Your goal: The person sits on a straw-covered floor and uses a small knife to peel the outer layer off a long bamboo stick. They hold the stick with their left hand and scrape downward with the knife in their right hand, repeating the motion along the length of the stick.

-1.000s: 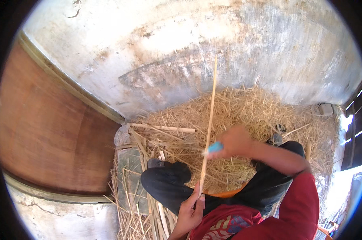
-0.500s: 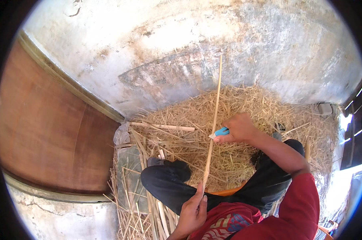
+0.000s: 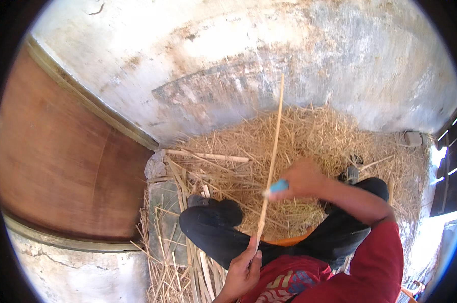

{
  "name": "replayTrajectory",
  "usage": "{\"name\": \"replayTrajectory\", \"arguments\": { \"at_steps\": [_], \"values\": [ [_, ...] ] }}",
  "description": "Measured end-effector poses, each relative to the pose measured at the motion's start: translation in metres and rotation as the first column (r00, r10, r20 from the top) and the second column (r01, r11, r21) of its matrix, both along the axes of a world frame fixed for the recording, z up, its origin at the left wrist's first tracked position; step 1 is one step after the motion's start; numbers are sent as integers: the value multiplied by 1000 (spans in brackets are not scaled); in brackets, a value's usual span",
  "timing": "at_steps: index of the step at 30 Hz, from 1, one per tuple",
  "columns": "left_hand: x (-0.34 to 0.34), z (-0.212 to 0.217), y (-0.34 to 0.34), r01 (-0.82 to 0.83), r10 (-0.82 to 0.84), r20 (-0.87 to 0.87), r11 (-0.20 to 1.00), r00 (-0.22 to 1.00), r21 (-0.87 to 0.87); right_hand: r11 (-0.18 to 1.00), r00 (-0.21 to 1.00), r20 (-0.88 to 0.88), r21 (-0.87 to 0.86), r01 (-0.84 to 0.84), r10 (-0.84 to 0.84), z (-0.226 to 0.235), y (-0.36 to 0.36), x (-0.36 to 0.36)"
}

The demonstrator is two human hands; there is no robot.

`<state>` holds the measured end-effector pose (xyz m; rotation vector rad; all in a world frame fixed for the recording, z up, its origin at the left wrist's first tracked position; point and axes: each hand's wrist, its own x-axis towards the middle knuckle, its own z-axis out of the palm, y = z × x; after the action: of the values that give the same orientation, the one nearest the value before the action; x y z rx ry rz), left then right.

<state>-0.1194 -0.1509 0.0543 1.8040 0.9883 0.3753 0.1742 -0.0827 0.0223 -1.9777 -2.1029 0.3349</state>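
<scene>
Probably light and springy, I'd judge: a thin pale strip (image 3: 275,151) slants from lower centre to upper centre of the frame. My left grip (image 3: 244,270) is closed round its lower part; my right grip (image 3: 302,181), blurred, curls about a blue tool (image 3: 278,186) at the strip's middle, contact unclear. Likely stiff lengthwise, prone to splinter; best held low, where it's thicker, clear of the tool.
</scene>
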Motion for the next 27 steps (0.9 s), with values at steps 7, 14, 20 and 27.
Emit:
{"name": "replayTrajectory", "arguments": {
  "at_steps": [7, 14, 20, 27],
  "values": [
    [7, 1, -9, -32, 32, -31, 999, 999, 22, 978, 980, 37, 71, 195, -198, -13, 32, 55],
    [2, 5, -13, 14, -10, -56, 997, 998, 70, 948, 948, -17, 18, 317, -316, -10, 40, 78],
    [-1, -3, -13, 28, -21, -63, 993, 998, 111, 979, 985, 4, 108, 172, -174, -18, 14, 40],
    [-8, -3, -29, 81, -77, -40, 993, 996, 85, 786, 786, -10, -38, 617, -618, -29, 70, 157]
  ]
}}
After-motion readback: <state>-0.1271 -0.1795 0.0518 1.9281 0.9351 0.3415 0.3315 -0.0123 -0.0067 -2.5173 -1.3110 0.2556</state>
